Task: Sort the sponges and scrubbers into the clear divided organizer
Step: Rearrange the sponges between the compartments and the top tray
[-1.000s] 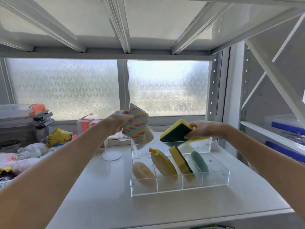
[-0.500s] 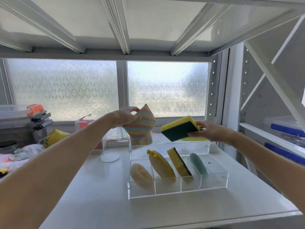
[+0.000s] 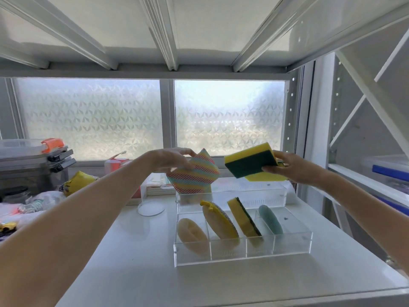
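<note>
My left hand [image 3: 171, 161] grips a rainbow-striped sponge [image 3: 194, 176], held tilted in the air above the back of the clear divided organizer [image 3: 243, 259]. My right hand [image 3: 287, 166] holds a yellow sponge with a dark green scrub face [image 3: 252, 161], with a second yellow sponge [image 3: 265, 178] beneath it, level with the striped one. In the organizer's front compartments stand a beige oval sponge [image 3: 191, 235], a yellow oval scrubber [image 3: 220, 221], a yellow-green sponge [image 3: 243, 218] and a teal oval scrubber [image 3: 271, 221].
A white round lid [image 3: 151, 209] lies left of the organizer on the white shelf [image 3: 132, 273]. Clutter with a yellow item [image 3: 77, 182] and stacked plastic boxes [image 3: 26, 156] fills the left. The upper shelf's beams hang low overhead. Bins with blue handles [image 3: 389, 172] sit at right.
Both hands have risen slightly with their sponges. The striped sponge has turned so a corner points up. The green-faced sponge now sits higher and flatter.
</note>
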A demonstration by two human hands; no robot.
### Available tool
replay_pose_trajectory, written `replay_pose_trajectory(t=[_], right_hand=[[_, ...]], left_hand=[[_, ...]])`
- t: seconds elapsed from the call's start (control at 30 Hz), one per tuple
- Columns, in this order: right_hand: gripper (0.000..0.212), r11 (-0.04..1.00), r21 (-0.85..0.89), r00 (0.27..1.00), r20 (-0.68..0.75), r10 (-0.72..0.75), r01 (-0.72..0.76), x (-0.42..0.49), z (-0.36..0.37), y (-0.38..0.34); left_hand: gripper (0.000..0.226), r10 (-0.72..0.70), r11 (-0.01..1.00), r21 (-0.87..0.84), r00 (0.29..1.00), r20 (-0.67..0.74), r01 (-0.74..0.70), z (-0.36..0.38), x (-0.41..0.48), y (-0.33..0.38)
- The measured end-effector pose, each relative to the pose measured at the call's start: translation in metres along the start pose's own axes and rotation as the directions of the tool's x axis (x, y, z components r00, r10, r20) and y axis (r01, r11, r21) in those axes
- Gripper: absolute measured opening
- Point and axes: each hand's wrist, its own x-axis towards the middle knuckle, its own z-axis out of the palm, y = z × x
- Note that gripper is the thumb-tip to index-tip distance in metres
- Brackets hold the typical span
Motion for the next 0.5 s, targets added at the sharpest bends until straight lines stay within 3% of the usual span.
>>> replay_pose_trajectory(t=[0.17, 0.23, 0.33, 0.4, 0.5], right_hand=[[0.039, 0.998, 0.059, 1.000, -0.027, 0.006, -0.005, -0.005, -0.006, -0.004], [0.037, 0.995, 0.101, 0.999, -0.049, 0.019, -0.014, -0.007, -0.010, -0.003], [0.041, 0.987, 0.161, 0.997, -0.074, 0.036, -0.024, -0.010, -0.013, 0.001], [0.043, 0.985, 0.172, 0.997, -0.071, 0.043, -0.030, -0.012, -0.012, 0.001], [0.042, 0.983, 0.179, 0.996, -0.068, 0.059, -0.046, -0.013, -0.007, -0.001]], left_hand=[[0.032, 0.189, 0.937, 0.315, 0.977, -0.102, -0.149, 0.017, 0.013, 0.009], [0.033, 0.235, 0.926, 0.332, 0.961, -0.143, -0.176, 0.021, 0.015, 0.016], [0.033, 0.163, 0.986, 0.019, 0.949, -0.271, -0.164, 0.022, 0.014, 0.019], [0.028, 0.091, 0.970, -0.196, 0.962, -0.259, -0.145, 0.026, 0.013, 0.013], [0.034, -0.024, 0.957, -0.284, 0.963, -0.268, -0.055, 0.045, 0.009, 0.001]])
